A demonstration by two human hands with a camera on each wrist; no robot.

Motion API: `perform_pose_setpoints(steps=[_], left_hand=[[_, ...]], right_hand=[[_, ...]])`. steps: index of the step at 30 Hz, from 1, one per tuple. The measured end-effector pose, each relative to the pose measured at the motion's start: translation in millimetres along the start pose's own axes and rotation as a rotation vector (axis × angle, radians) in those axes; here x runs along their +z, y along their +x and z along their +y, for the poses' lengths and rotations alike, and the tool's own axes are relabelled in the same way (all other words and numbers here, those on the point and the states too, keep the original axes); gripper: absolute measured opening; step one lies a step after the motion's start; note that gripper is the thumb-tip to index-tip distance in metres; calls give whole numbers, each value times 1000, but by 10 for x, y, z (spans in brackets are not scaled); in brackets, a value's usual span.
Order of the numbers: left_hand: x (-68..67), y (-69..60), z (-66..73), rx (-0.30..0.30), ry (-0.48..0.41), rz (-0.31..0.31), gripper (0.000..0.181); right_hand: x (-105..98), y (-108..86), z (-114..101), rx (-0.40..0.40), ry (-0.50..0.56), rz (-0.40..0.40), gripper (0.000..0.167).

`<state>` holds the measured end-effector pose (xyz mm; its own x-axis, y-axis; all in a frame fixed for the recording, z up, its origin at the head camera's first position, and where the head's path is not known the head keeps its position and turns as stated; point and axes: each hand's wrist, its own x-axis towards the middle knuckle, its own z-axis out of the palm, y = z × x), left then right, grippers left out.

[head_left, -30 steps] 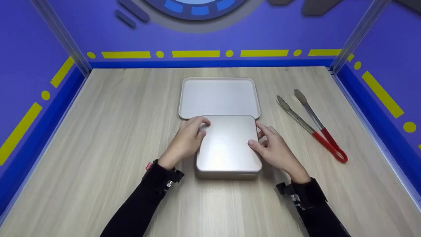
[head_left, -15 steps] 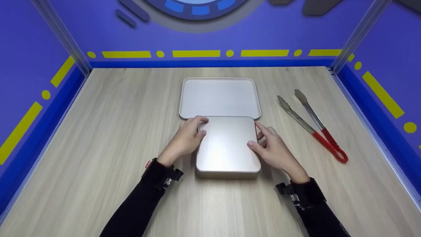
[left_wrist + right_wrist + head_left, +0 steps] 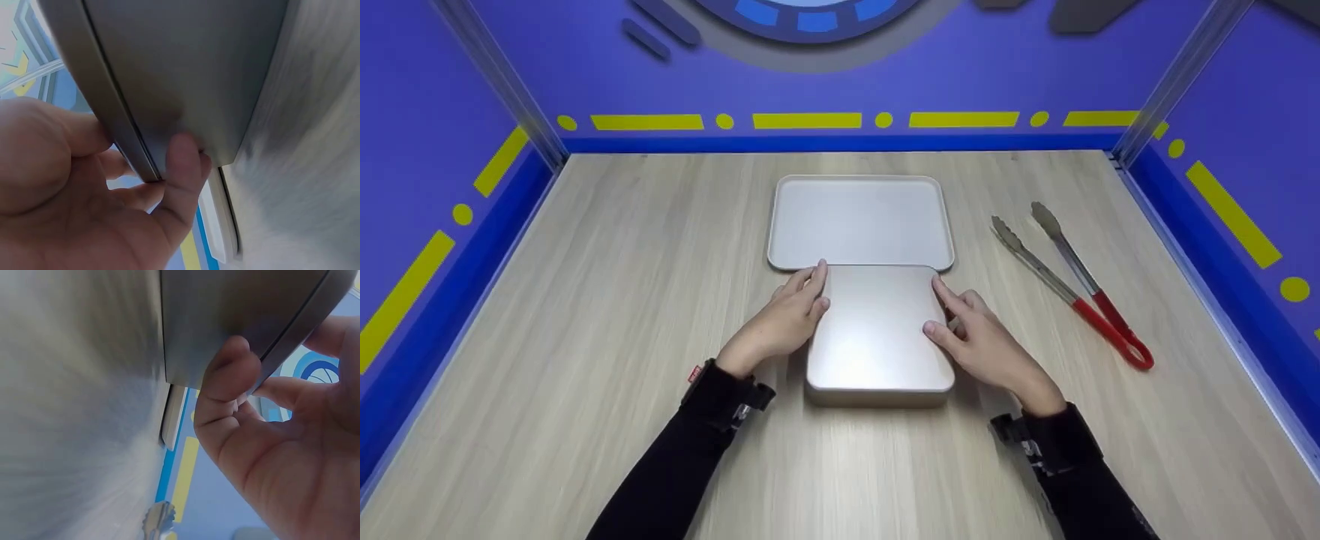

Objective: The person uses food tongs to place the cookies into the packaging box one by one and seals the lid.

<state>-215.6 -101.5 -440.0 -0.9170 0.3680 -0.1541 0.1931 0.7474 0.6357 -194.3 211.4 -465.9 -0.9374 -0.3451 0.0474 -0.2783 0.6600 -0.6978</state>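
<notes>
A silvery rectangular metal tin (image 3: pixel 877 399) stands on the table with its smooth lid (image 3: pixel 881 330) on top. My left hand (image 3: pixel 782 319) holds the lid's left side, thumb at the edge and index finger by the far left corner. Along the right side, my right hand (image 3: pixel 986 341) holds the lid, its thumb on the top edge and its index finger at the far right corner. In both wrist views, curled fingers touch the side wall of the tin (image 3: pixel 185 67) below the lid seam. The tin's inside is hidden.
A shallow white tray (image 3: pixel 859 221) lies directly behind the tin, close to its far edge. Metal tongs (image 3: pixel 1069 289) with red handles lie spread on the right of the wooden table (image 3: pixel 645 247). Blue panels (image 3: pixel 840 90) enclose the back and both sides.
The lid's far edge has dropped slightly, and the lid now sits more evenly on the tin. My left index finger has moved off the lid's top to the corner; my right one shifted inward.
</notes>
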Motion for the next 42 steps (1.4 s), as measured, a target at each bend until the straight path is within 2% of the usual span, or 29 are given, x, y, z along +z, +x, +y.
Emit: perform_pose_setpoints(steps=[8, 18, 22, 27, 33, 35, 37, 40, 42], left_hand=[[-25, 1, -15, 31, 10, -57, 68], [-37, 1, -33, 64, 0, -77, 69], [-10, -25, -56, 67, -11, -69, 69], [2, -76, -88, 68, -19, -35, 68], [28, -98, -82, 65, -9, 24, 63], [37, -112, -115, 68, -10, 66, 62], [20, -135, -182, 97, -13, 117, 61], [-51, -210, -332, 124, 5, 211, 63], [-116, -275, -439, 117, 27, 278, 63]], right_hand=[[-45, -18, -5, 39, 7, -54, 79], [-63, -26, 5, 15, 3, -54, 82], [-50, -47, 11, 13, 42, -59, 83], [-32, -52, 1, 13, 70, -70, 84], [-32, -44, 33, -26, 43, -33, 81], [-30, -23, 64, -48, 40, -3, 76], [-35, 11, 94, -58, 62, 43, 69], [-70, 70, 123, -51, 124, 136, 59], [-114, 103, 140, -41, 159, 204, 55]])
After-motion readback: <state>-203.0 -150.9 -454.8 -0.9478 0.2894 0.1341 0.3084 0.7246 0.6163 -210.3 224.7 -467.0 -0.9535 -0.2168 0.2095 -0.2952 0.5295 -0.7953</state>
